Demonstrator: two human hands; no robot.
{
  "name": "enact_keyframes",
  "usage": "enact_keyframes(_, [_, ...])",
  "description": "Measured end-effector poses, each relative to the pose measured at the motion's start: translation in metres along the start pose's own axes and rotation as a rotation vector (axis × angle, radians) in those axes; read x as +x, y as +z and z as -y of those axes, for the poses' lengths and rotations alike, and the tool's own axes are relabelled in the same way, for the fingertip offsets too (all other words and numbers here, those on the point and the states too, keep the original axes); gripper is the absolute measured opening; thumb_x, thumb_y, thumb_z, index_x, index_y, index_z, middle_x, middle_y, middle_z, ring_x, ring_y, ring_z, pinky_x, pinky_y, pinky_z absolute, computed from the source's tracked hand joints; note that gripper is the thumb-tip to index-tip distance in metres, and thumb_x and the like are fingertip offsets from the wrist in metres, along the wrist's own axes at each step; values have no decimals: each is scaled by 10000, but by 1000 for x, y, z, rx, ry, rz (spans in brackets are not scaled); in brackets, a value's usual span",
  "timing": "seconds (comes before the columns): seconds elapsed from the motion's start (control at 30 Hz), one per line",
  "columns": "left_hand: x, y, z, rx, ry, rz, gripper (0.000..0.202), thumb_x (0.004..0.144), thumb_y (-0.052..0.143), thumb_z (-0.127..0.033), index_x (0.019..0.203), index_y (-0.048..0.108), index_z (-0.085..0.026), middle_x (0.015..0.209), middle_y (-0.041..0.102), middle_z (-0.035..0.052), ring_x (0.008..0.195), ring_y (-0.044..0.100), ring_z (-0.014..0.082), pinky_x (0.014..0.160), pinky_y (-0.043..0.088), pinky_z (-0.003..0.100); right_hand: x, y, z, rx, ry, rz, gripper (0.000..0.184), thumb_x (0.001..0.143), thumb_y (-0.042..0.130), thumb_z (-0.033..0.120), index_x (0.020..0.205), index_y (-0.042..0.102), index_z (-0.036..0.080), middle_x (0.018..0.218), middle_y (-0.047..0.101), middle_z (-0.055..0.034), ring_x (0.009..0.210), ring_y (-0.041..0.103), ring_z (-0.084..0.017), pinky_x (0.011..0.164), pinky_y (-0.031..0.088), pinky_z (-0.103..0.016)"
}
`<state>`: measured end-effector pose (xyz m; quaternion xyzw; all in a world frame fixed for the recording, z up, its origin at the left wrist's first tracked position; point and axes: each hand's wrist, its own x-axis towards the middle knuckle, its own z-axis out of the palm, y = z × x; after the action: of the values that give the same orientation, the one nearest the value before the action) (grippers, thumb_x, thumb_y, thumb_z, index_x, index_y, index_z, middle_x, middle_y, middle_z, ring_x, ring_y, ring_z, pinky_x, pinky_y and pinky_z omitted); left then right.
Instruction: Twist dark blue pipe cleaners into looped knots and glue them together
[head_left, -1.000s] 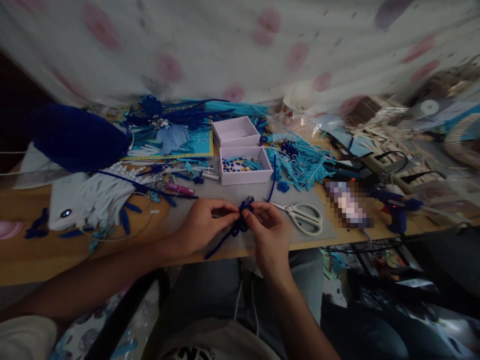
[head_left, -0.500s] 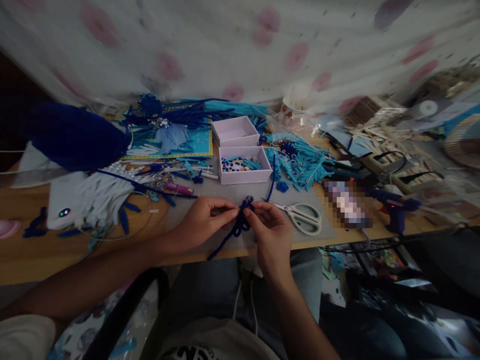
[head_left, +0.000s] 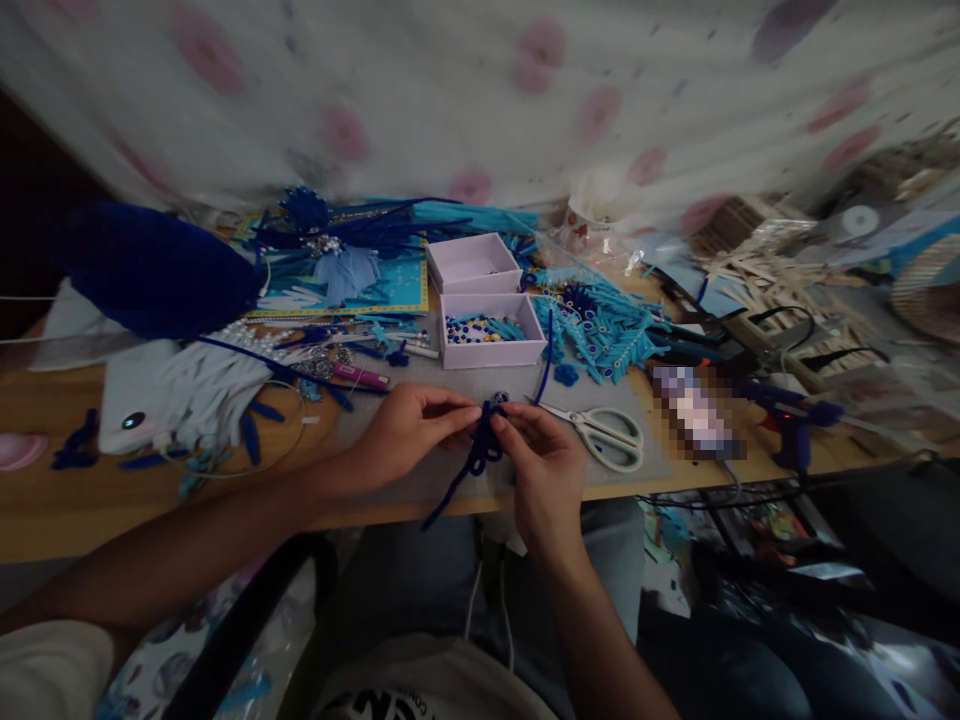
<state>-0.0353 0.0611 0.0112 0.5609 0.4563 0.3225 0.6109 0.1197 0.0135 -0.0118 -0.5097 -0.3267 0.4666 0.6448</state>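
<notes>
A dark blue pipe cleaner (head_left: 482, 455), bent into small loops, is held between my two hands over the front of the table. My left hand (head_left: 416, 425) pinches its upper left side with thumb and forefinger. On the other side my right hand (head_left: 541, 450) grips the loops with thumb and fingers. One straight tail hangs down to the lower left. Just past the fingertips lies a small shiny piece (head_left: 501, 397), too small to name. White-handled scissors (head_left: 606, 432) lie right of my right hand.
Two white boxes (head_left: 493, 358) stand ahead, the nearer with beads and blue pieces. Blue pipe cleaner pieces (head_left: 619, 320) are heaped to their right. A glue gun (head_left: 791, 420) and a blurred-out phone (head_left: 694, 410) lie at right. White strips (head_left: 202, 395) and a pink-purple tube (head_left: 361, 376) are at left.
The looped pipe cleaner has turned slightly, its tail shifting a little to the right. Both hands keep their pinch, with the left fingers slightly moved. The view has shifted slightly.
</notes>
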Motion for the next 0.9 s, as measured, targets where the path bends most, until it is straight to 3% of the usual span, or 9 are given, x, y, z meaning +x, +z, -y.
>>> enact_keyframes(0.27, [3, 1, 4, 115, 75, -27, 192, 797, 753, -341, 870, 805, -172, 780, 775, 53, 684, 685, 173, 603, 551, 265, -5, 4, 1, -121, -100, -39, 141, 718, 821, 268, 843, 782, 217, 816, 797, -30, 751, 725, -202, 712, 597, -351])
enact_keyframes(0.43, [-1, 2, -1, 153, 112, -8, 219, 869, 677, -351, 913, 802, -177, 868, 795, 67, 762, 713, 191, 648, 571, 272, -5, 7, 1, -151, -130, -64, 124, 733, 811, 262, 843, 784, 212, 807, 796, -31, 740, 724, -197, 701, 594, -338])
enact_keyframes(0.57, [-4, 1, -4, 151, 112, 23, 324, 931, 587, -412, 852, 790, -172, 821, 779, 65, 768, 712, 197, 665, 577, 280, -4, 6, 1, -166, -124, -58, 121, 739, 806, 274, 840, 781, 211, 798, 792, -31, 729, 718, -198, 686, 590, -336])
enact_keyframes(0.73, [1, 0, 2, 192, 142, -20, 224, 857, 692, -378, 878, 790, -178, 822, 775, 53, 731, 690, 185, 644, 552, 272, -4, 5, 0, -138, -102, -35, 131, 729, 816, 280, 835, 778, 213, 814, 795, -30, 755, 723, -202, 717, 592, -348])
enact_keyframes(0.9, [8, -1, 5, 110, 62, -19, 164, 777, 762, -331, 815, 764, -171, 739, 745, 31, 651, 654, 157, 608, 521, 264, -2, 5, -3, -92, -65, -27, 125, 716, 820, 280, 820, 781, 222, 808, 791, -26, 750, 708, -195, 712, 574, -342])
